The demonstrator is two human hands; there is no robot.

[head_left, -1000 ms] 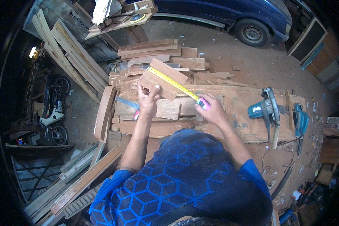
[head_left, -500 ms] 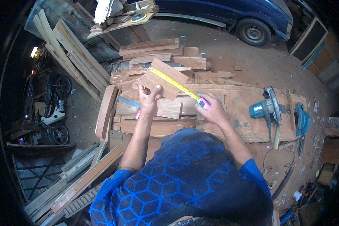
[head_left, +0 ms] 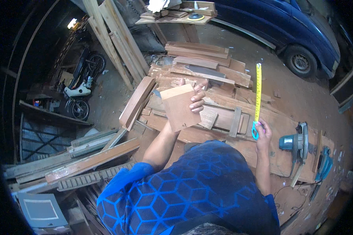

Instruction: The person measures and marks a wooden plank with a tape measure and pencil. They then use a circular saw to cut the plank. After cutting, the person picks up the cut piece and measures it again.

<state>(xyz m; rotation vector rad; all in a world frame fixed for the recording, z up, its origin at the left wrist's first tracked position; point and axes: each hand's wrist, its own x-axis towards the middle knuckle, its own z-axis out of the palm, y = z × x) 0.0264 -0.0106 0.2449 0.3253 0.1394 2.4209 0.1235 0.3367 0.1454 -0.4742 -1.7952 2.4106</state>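
Note:
My left hand (head_left: pixel 197 98) is closed around a short wooden board (head_left: pixel 181 111), holding it tilted up over the bench with a pale end edge at the top. The fingers wrap its right edge; the palm is hidden behind the wood. In my right hand (head_left: pixel 264 133) is a tape measure (head_left: pixel 255 130) with a turquoise case. Its yellow blade (head_left: pixel 258 90) sticks out away from me, apart from the board. Beneath both hands lie loose planks on a wooden workbench (head_left: pixel 239 147).
A circular saw (head_left: pixel 294 143) and a teal power tool (head_left: pixel 324 163) sit on the bench's right end. Stacked boards (head_left: pixel 200 51) lie at its far side. Long planks (head_left: pixel 121 43) lean at the far left; more timber (head_left: pixel 90 160) lies left. A blue vehicle (head_left: pixel 259 23) stands beyond.
The tape blade has come off the board and swung right with my right hand. My left hand has turned the board over to another face. The view has shifted left.

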